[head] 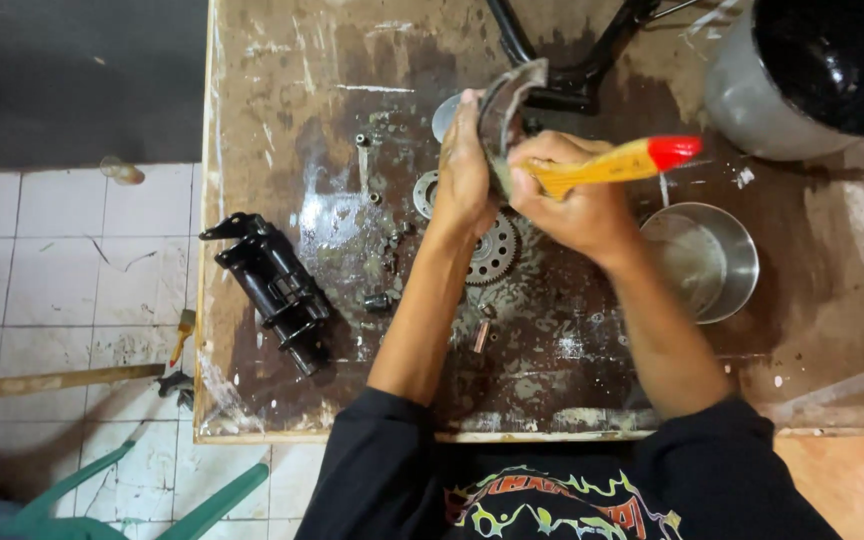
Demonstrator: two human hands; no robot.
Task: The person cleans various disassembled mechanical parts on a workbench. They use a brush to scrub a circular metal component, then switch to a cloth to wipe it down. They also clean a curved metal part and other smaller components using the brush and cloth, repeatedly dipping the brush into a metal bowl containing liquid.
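brush bristles hidden behind the hands. mid frame: left hand (464, 170) grip clamped on a curved grey metal part (505, 100), right hand (574, 195) grip clamped on one yellow, red-tipped brush (617, 163). beneath, one toothed sprocket (493, 252) on the table (832, 300). right: one steel bowl (727, 240), cloudy liquid inside. upper right: big pot (752, 100), cut off.

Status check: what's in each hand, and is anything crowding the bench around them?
Left hand grips curved metal part. Right hand holds yellow-handled brush against it. Gear below, steel bowl beside right wrist.
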